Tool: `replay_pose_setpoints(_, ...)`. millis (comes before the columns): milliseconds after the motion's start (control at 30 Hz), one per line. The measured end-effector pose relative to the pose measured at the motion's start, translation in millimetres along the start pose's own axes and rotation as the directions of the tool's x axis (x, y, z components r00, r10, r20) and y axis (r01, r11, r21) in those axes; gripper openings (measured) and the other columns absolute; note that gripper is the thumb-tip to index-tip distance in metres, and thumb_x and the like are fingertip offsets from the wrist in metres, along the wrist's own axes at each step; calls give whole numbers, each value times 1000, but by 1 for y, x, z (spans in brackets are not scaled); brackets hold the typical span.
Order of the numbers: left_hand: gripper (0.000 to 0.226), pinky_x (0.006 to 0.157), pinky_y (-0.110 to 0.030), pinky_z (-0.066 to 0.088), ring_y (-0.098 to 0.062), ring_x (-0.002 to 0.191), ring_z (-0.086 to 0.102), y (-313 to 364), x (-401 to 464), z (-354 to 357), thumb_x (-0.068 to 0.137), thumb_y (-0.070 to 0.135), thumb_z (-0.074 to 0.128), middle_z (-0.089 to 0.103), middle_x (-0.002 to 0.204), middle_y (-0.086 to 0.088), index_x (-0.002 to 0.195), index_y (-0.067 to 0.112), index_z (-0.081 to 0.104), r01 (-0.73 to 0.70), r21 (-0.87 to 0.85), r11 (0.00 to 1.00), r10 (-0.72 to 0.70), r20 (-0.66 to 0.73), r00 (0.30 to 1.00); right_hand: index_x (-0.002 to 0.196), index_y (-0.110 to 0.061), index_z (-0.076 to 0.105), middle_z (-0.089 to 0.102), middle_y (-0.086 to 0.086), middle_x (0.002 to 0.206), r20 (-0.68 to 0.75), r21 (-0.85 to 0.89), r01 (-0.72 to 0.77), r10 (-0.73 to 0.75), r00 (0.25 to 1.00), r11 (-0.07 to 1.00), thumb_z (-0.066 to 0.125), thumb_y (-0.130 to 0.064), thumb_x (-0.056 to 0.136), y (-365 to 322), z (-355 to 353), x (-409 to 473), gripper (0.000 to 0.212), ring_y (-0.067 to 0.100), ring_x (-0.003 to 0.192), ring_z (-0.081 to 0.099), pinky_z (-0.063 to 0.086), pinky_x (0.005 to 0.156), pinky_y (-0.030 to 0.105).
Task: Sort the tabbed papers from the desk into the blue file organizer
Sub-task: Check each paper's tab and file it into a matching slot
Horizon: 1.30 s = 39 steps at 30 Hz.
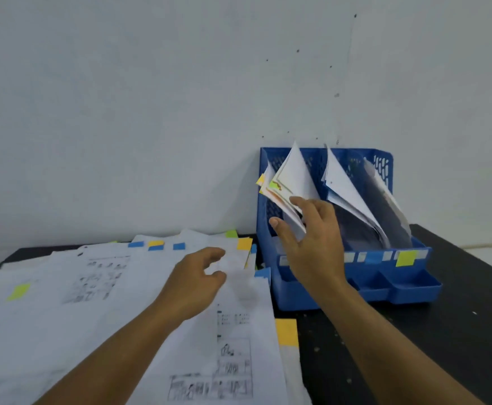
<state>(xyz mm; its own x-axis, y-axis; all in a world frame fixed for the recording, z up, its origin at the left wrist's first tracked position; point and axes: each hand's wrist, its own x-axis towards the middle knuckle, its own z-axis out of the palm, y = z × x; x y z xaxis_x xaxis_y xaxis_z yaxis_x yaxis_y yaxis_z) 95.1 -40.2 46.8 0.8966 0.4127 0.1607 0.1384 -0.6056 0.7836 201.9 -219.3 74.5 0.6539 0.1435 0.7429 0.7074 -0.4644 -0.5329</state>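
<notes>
A blue file organizer (408, 290) stands on the black desk against the wall, with white papers leaning in its slots. My right hand (312, 241) reaches into the left slot, its straight fingers touching the papers (293, 176) that stand there. A spread of white printed sheets (92, 302) with blue, yellow, orange and green tabs covers the desk's left side. My left hand (201, 282) hovers over these sheets near an orange tab (244, 244), fingers loosely curled and holding nothing.
The black desk (443, 346) shows bare to the right of the sheets. An orange-yellow tab (286, 331) sticks out from the pile's right edge. Coloured labels (405, 257) sit on the organizer's front lip. A white wall rises behind.
</notes>
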Motion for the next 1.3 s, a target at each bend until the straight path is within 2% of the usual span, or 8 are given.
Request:
replay_pose_setpoints(200, 42, 103, -15, 32, -7, 125, 49, -57, -52, -19, 92, 28, 61, 52, 136, 14, 133, 31, 53, 11, 300, 954, -9, -9, 1000, 125, -27, 63, 61, -12, 105, 307, 57, -100, 78, 948, 993, 60, -44, 95, -17, 26, -63, 34, 4, 90, 56, 46, 77, 21)
replay_pose_setpoints(333, 54, 119, -30, 10, -14, 146, 20, -83, -70, -16, 93, 53, 49, 31, 154, 8, 142, 33, 41, 20, 480, 877, -23, 1, 1000, 128, -33, 60, 63, -15, 111, 549, -88, -126, 154, 822, 988, 56, -49, 96, -20, 39, -95, 36, 4, 98, 55, 50, 86, 27)
replay_pose_setpoints(433, 100, 120, -41, -2, -19, 150, 1, -84, -78, -13, 66, 94, 12, 13, 161, 7, 147, 37, 29, 45, 566, 823, -77, 32, 997, 132, -30, 60, 60, -11, 125, 614, -253, -12, 170, 771, 967, 49, -53, 98, -21, 43, -110, 43, 11, 117, 47, 43, 98, 27)
replay_pose_setpoints(500, 130, 120, -42, -3, -20, 150, -1, -84, -82, -11, 41, 98, -16, 9, 162, 7, 148, 38, 25, 31, 583, 812, -77, 55, 995, 129, -28, 63, 58, -11, 131, 619, -353, 101, 151, 771, 930, 44, -59, 97, -21, 44, -116, 48, 14, 120, 42, 38, 102, 30)
replay_pose_setpoints(700, 130, 120, -37, -2, -15, 149, -3, -81, -90, -2, 40, 97, -18, 3, 162, 9, 150, 38, 18, -21, 582, 813, -35, 84, 996, 134, -29, 60, 51, -11, 140, 642, -411, 77, 229, 731, 908, 34, -68, 95, -27, 42, -116, 61, 15, 128, 35, 33, 107, 33)
replay_pose_setpoints(1033, 123, 118, -28, 3, -7, 148, -1, -71, -97, 0, 43, 101, -3, 4, 160, 17, 149, 43, 18, -48, 468, 882, -24, 148, 989, 124, -30, 61, 63, -9, 121, 628, -188, -375, 405, 664, 908, 54, -62, 91, -35, 46, -105, 47, 9, 112, 53, 48, 96, 30)
replay_pose_setpoints(1200, 120, 116, -21, 9, -1, 146, 7, -69, -98, 3, 43, 102, 4, 7, 155, 28, 149, 46, 5, -40, 409, 912, -22, 144, 989, 150, -30, 29, 60, -9, 112, 671, 157, -808, 539, 509, 568, 67, -37, 93, -42, 39, -90, 69, 3, 86, 56, 53, 67, 20)
replay_pose_setpoints(1300, 114, 114, -19, 16, 2, 142, 16, -63, -101, 2, 47, 100, 14, 8, 139, 37, 148, 48, 5, -33, 356, 934, -17, 137, 990, 152, -27, 29, 59, -9, 111, 701, 128, -875, 582, 413, 466, 70, -35, 91, -35, 40, -87, 75, 17, 100, 66, 60, 82, 38)
